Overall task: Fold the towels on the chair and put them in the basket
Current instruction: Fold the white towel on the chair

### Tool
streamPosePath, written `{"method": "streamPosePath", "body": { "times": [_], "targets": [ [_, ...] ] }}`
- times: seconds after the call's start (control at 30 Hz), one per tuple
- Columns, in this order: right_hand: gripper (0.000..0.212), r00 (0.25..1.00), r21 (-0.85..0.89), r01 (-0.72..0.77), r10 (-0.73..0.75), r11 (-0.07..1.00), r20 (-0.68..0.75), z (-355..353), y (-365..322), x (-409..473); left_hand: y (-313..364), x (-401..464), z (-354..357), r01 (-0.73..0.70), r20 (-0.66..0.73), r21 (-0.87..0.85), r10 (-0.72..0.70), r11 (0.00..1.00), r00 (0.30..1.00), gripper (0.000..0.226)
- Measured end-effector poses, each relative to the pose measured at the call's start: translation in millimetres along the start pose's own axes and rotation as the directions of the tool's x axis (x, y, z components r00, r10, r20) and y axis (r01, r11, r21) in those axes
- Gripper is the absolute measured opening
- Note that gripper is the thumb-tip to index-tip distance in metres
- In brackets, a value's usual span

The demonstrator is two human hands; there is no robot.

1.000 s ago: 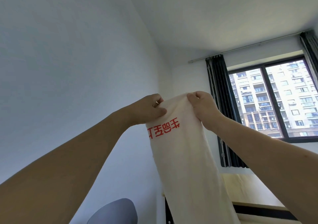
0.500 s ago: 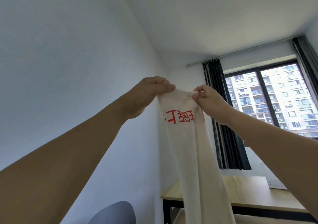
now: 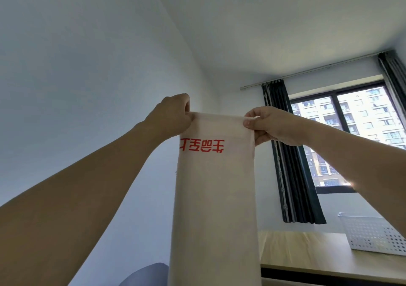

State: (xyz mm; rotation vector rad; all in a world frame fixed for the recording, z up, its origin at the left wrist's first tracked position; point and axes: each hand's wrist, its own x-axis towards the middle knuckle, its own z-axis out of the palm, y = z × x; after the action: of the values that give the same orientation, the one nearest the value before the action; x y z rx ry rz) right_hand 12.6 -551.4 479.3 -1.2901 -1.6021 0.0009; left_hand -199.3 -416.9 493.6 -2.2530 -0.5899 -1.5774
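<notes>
A long white towel (image 3: 215, 202) with red printed characters near its top hangs straight down in front of me, held up high. My left hand (image 3: 170, 115) pinches its top left corner and my right hand (image 3: 267, 125) pinches its top right corner, so the top edge is stretched flat between them. The towel's lower end runs out of the frame. A white perforated basket (image 3: 373, 235) stands on the wooden desk (image 3: 307, 255) at the lower right. The grey chair back (image 3: 146, 274) shows at the bottom, left of the towel.
A white wall fills the left side. Behind the desk is a window (image 3: 360, 136) with dark curtains (image 3: 292, 165) on both sides. The desk's front edge runs along the bottom right.
My hands have moved apart, spreading the bunched top edge of the towel flat and wide. The view has tilted, bringing the basket into sight on the desk.
</notes>
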Motion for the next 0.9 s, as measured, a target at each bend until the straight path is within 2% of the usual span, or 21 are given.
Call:
{"method": "streamPosePath", "body": {
  "times": [0.1, 0.2, 0.27, 0.37, 0.47, 0.57, 0.63, 0.77, 0.83, 0.9],
  "targets": [
    [0.019, 0.997, 0.005, -0.052, 0.051, 0.999, 0.066, 4.8, 16.9, 13.5, -19.8, 4.5, 30.7, 0.049, 0.052, -0.084, -0.045, 0.995, 0.998, 0.01],
    [0.03, 0.991, -0.095, -0.095, 0.103, 0.991, 0.089, 16.4, 47.3, 32.6, -41.3, 5.6, 76.7, 0.082, 0.067, -0.102, -0.076, 0.991, 0.995, 0.008],
    [0.034, 0.991, -0.227, -0.096, 0.116, 0.969, 0.074, 28.1, 74.9, 50.2, -56.8, 3.9, 115.3, 0.073, 0.079, -0.048, -0.069, 0.996, 0.994, 0.015],
    [0.032, 0.993, -0.394, -0.076, 0.106, 0.916, 0.055, 51.3, 125.5, 81.7, -83.4, -2.2, 180.0, 0.022, 0.07, 0.128, -0.031, 0.991, 0.997, 0.016],
    [0.027, 0.998, -0.55, -0.025, 0.052, 0.835, 0.033, 77.2, 180.2, 114.4, -111.4, -11.2, 242.1, 0.013, 0.045, 0.258, -0.026, 0.966, 0.999, 0.019],
    [0.029, 0.999, -0.65, 0.051, -0.041, 0.758, 0.03, 98.6, 217.7, 142.9, -136.0, -13.4, 281.5, 0.031, -0.011, 0.302, -0.029, 0.953, 1.0, 0.021],
    [0.024, 0.992, -0.726, 0.099, -0.128, 0.68, 0.016, 109.9, 227.2, 156.4, -147.5, -8.7, 291.8, 0.046, -0.058, 0.33, -0.029, 0.943, 0.998, 0.022],
    [0.012, 0.948, -0.887, 0.114, -0.317, 0.447, -0.038, 119.4, 215.0, 164.8, -153.9, 5.6, 274.4, 0.076, -0.152, 0.324, -0.027, 0.943, 0.988, 0.028],
    [0.008, 0.927, -0.896, 0.104, -0.369, 0.432, -0.07, 115.1, 199.6, 158.8, -149.7, 10.5, 252.1, 0.072, -0.175, 0.287, -0.021, 0.955, 0.984, 0.03],
    [0.008, 0.935, -0.855, 0.07, -0.334, 0.514, -0.124, 108.2, 184.5, 145.9, -140.8, 7.7, 229.0, 0.055, -0.132, 0.247, -0.022, 0.967, 0.991, 0.029]
  ]
}}
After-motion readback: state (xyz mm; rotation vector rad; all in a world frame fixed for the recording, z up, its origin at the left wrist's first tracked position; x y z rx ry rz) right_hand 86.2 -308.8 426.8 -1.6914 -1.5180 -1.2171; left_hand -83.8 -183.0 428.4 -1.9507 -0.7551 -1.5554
